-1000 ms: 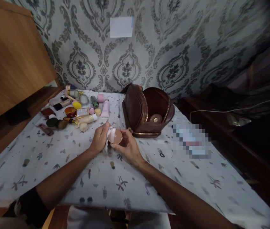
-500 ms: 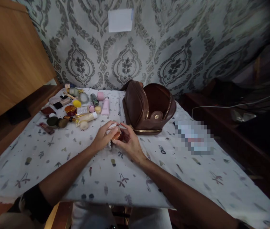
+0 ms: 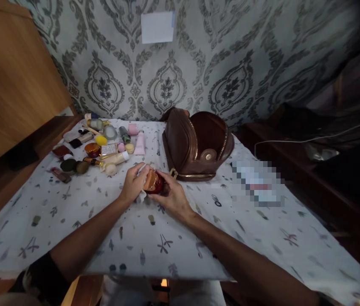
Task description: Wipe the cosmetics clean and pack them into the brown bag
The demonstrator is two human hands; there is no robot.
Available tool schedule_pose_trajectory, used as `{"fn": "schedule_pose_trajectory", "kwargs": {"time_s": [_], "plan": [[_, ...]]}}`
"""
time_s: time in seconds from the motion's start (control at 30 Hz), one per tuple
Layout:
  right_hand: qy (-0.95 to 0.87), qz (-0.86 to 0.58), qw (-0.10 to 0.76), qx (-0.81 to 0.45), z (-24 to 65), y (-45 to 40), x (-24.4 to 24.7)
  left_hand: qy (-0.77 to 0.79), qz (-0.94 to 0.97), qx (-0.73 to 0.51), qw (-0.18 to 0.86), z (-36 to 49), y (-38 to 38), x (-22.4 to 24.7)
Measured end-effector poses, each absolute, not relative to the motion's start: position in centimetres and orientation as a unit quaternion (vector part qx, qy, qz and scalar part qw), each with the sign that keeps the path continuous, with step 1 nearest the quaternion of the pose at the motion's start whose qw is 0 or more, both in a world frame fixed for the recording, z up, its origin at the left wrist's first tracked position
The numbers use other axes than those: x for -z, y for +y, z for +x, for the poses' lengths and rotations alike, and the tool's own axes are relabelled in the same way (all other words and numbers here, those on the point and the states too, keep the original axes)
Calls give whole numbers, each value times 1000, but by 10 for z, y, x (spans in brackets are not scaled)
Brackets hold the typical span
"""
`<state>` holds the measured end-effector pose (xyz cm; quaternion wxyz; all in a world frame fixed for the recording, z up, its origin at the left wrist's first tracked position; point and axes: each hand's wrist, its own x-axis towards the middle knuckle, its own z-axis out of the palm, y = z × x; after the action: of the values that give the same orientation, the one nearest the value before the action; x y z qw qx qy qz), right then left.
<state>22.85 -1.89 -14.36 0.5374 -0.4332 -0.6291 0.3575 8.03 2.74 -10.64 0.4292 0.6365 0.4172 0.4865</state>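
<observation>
A dark red cosmetic jar (image 3: 157, 183) with a shiny copper-gold lid is held between both hands, over the middle of the cloth. My right hand (image 3: 176, 197) grips its red body from the right, thumb and fingers around it. My left hand (image 3: 133, 183) is closed on a crumpled white wipe (image 3: 142, 195), pressed to the lid's left side. Just beyond the hands sits a brown cosmetic bag (image 3: 183, 144), its top unzipped and its flap raised, showing a dark red-brown inside.
Many cosmetics lie at the back left, among them a pink tube (image 3: 139, 143), a second red jar (image 3: 92, 149), a yellow sponge (image 3: 101, 140) and a cream tube (image 3: 116, 158). A blurred-out item (image 3: 258, 182) lies right of the bag. Patterned white cloth (image 3: 103, 238) covers the table.
The jar has turned so that its copper lid shows more to me. My left hand has shifted slightly left, with more of the white wipe in view.
</observation>
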Motion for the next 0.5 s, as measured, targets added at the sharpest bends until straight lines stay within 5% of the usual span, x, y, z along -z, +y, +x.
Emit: {"fn": "schedule_pose_trajectory", "kwargs": {"time_s": [0.27,0.5], "plan": [[-635,-465,513,-342,228,-21,130,420,650,-504,383,84,21,105],[-505,-431,523,-534,223,-22,121,420,701,-517,254,73,17,72]]}}
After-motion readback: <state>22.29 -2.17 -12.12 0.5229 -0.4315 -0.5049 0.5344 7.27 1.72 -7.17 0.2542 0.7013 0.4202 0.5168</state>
